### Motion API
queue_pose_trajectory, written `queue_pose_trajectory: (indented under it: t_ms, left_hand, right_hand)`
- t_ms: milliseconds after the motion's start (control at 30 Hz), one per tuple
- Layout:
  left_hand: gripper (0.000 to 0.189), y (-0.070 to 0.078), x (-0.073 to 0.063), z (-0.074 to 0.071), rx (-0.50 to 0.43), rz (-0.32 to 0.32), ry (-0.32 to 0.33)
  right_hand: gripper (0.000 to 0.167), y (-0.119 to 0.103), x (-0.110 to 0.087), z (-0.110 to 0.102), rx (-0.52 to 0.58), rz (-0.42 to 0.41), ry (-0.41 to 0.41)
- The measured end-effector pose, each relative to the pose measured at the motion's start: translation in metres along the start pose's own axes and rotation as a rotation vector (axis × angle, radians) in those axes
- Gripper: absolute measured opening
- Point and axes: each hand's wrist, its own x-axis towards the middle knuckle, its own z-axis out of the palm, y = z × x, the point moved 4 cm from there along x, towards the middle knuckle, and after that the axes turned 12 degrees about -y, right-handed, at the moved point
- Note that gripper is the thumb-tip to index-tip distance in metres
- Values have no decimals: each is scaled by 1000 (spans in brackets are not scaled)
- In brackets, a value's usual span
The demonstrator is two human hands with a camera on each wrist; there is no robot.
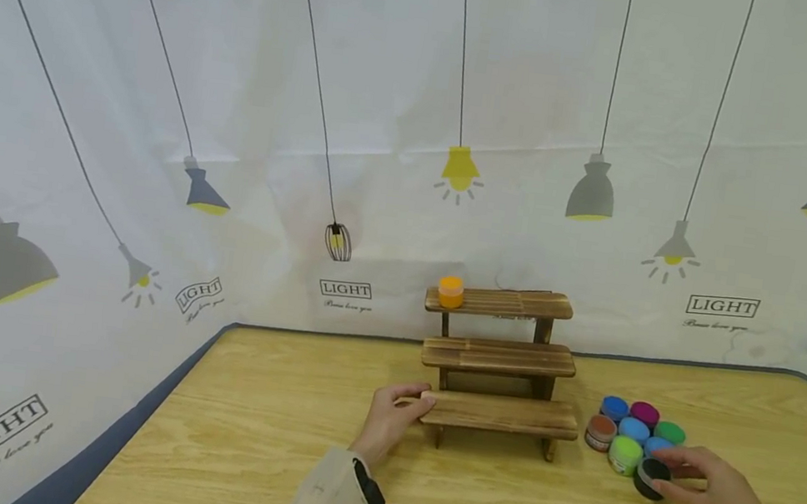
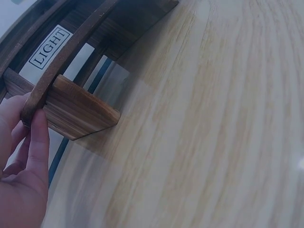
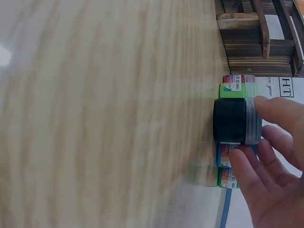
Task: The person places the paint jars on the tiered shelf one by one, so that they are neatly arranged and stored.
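A three-step wooden display stand [image 1: 500, 414] stands against the back wall. My left hand [image 1: 386, 425] pinches the left end of its lowest step between thumb and fingers, seen up close in the left wrist view. On the top step, at the left, sits a small orange jar [image 1: 450, 293]. To the right of the stand, my right hand [image 1: 728, 498] holds a small black jar [image 1: 650, 482] with a clear lid rim, thumb on one side and fingers on the other. The black jar is upright, at the front of a cluster of jars.
Beside the black jar stand a lime-green jar [image 1: 624, 456], a brown jar [image 1: 600, 433], a dark blue jar [image 1: 614, 409], a magenta jar [image 1: 645, 414], a green jar [image 1: 671, 434] and light blue jars [image 1: 633, 432]. A lamp-printed cloth [image 1: 395, 200] hangs behind the wooden table [image 1: 237, 433].
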Motion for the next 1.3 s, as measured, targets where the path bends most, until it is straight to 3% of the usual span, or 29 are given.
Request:
queue_pose_trajectory:
  t_ms: [167,400,700,900,1133,1300]
  left_hand:
    - [31,15,-9,4,13,3,10]
    - [33,18,-12,5,8,9,12]
    - [32,16,-11,4,5,18,0]
    - [33,16,-11,4,-1,30,-11]
    - [34,16,-12,4,-13,27,-12]
    - [36,4,-3,1,-23,19,-8]
  right_hand:
    - [43,0,-1,1,-13,17,9]
    - [43,0,-1,1,2,28,-18]
    - [41,4,2,5,97,-19,-141]
    - [46,5,2,5,199,-106,-247]
    - [40,4,2,9,121,-181,-196]
    - [34,5,2,12,127,-274,-159]
